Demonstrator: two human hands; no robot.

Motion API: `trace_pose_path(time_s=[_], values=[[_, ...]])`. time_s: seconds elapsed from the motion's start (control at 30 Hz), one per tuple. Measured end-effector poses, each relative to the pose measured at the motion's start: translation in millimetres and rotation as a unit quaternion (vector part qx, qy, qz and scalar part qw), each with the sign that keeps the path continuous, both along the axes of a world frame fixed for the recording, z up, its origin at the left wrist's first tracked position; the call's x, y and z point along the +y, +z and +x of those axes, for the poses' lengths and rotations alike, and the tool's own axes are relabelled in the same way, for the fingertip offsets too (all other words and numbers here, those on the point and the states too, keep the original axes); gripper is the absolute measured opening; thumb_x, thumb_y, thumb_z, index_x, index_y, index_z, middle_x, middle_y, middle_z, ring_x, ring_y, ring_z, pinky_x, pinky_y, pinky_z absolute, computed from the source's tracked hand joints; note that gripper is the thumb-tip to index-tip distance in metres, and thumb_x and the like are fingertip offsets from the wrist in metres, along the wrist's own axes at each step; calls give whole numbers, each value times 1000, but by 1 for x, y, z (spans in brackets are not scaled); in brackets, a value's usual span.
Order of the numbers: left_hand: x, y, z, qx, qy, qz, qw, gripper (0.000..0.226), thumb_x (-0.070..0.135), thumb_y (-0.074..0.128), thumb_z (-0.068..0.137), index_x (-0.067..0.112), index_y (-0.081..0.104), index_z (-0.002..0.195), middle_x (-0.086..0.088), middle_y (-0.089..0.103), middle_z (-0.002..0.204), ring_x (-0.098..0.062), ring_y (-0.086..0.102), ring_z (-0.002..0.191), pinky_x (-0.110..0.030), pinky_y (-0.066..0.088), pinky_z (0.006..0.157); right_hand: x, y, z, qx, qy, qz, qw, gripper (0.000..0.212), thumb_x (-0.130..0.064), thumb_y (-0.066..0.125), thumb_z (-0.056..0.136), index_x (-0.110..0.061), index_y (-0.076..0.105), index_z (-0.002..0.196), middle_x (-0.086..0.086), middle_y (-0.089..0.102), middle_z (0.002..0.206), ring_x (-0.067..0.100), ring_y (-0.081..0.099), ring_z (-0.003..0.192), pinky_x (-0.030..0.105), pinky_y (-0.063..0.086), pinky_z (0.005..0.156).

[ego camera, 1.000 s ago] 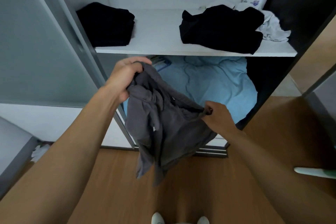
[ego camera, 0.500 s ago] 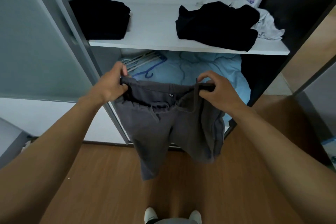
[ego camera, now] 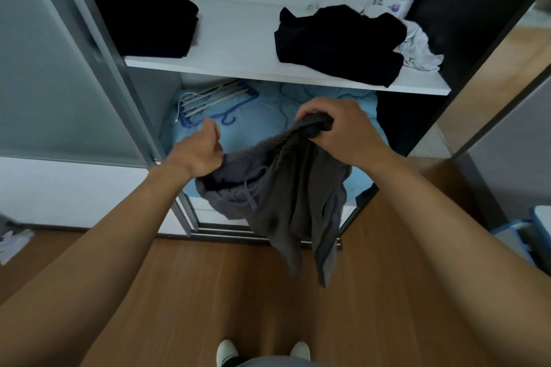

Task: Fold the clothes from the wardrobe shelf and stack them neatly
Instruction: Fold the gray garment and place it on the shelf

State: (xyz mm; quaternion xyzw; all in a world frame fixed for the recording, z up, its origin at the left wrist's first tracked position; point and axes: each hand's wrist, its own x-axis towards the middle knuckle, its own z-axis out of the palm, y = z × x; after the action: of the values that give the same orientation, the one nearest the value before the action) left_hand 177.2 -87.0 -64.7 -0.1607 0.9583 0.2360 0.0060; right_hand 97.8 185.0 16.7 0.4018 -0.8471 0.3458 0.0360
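Dark grey shorts (ego camera: 286,197) hang in front of the wardrobe, bunched and folded lengthwise, legs dangling toward the floor. My right hand (ego camera: 343,128) grips the gathered waistband at the top. My left hand (ego camera: 199,152) holds the waistband's lower left end, fingers curled. On the white shelf (ego camera: 238,39) a folded black stack (ego camera: 146,18) sits at the left. A crumpled black garment (ego camera: 340,45) lies at the right, with a white crumpled cloth (ego camera: 417,48) beside it.
A purple-lidded tub (ego camera: 393,0) stands at the shelf's back right. Below the shelf lie a light blue duvet (ego camera: 259,128) and several hangers (ego camera: 211,101). A sliding door (ego camera: 53,68) is on the left, wooden floor (ego camera: 208,292) underfoot, and a blue-white object (ego camera: 524,235) at the right.
The shorts were held spread by the waistband; now my hands have come closer together, the right one higher, and the shorts are doubled over and bunched.
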Motion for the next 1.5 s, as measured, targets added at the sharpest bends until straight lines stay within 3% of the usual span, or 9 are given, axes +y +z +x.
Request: trace_pose_path(time_s=[0.17, 0.33, 0.47, 0.57, 0.73, 0.87, 1.13, 1.3, 1.5], values=[[53, 13, 11, 184, -109, 246, 945, 39, -15, 44, 85, 24, 43, 87, -6, 66, 120, -8, 60, 114, -25, 46, 90, -3, -5, 2, -19, -25, -13, 999, 27, -9, 66, 73, -25, 72, 94, -13, 72, 93, 10, 66, 92, 44, 51, 85], [99, 8, 19, 236, -149, 165, 946, 10, 23, 59, 88, 25, 67, 93, 9, 62, 126, -6, 58, 116, -31, 49, 89, -9, -3, 2, -30, -74, -29, 996, 27, -16, 62, 69, -27, 72, 91, -14, 71, 92, 10, 65, 93, 43, 52, 86], [117, 4, 21, 284, -101, 152, 941, 21, 41, 62, 86, 27, 53, 98, 17, 63, 118, -9, 64, 103, -42, 54, 83, -13, -1, -3, -30, -117, -13, 993, 21, -18, 64, 73, -29, 71, 89, -15, 70, 91, 9, 63, 91, 41, 52, 83], [119, 0, 15, 312, -90, 22, 945, 19, 42, 52, 86, 31, 49, 102, 14, 60, 120, -16, 65, 95, -38, 53, 72, -18, -1, -3, -37, -132, -13, 990, 19, -19, 64, 75, -29, 72, 89, -14, 69, 94, 9, 63, 91, 39, 54, 82], [100, -18, 8, 124, -39, -150, 980, 44, 61, 51, 83, 25, 62, 106, 2, 61, 104, -25, 63, 91, -34, 43, 69, -22, -1, 2, -57, -132, -37, 989, 20, -16, 64, 75, -30, 73, 87, -17, 68, 84, 7, 64, 84, 36, 55, 77], [92, -17, 2, 89, -11, -147, 985, 32, 50, 55, 86, 21, 64, 93, -6, 61, 94, -35, 63, 88, -35, 41, 69, -29, 1, 5, -49, -114, -51, 991, 20, -17, 65, 75, -29, 73, 87, -17, 70, 83, 5, 65, 83, 37, 55, 77], [78, 12, -19, 118, 98, 152, 976, 43, 38, 56, 83, 13, 47, 49, 3, 46, 47, -25, 51, 58, -31, 33, 57, -22, -24, -9, -54, -186, -39, 980, 15, -26, 65, 85, -30, 69, 100, -12, 67, 99, 12, 61, 99, 39, 51, 86], [86, 27, -26, 128, 223, 481, 838, 27, 16, 60, 87, 16, 53, 60, 1, 49, 47, -15, 42, 38, -18, 32, 36, -26, -46, 3, -101, -154, -8, 983, 23, -27, 67, 88, -24, 70, 110, -7, 68, 100, 14, 63, 96, 28, 44, 79], [94, 36, -20, 152, 250, 514, 806, 15, 12, 57, 91, 10, 56, 76, -7, 54, 66, -14, 49, 43, -18, 39, 37, -26, -61, 37, -308, -85, -105, 942, 41, -45, 68, 85, -27, 60, 121, -8, 68, 101, 5, 65, 94, 33, 55, 86]])
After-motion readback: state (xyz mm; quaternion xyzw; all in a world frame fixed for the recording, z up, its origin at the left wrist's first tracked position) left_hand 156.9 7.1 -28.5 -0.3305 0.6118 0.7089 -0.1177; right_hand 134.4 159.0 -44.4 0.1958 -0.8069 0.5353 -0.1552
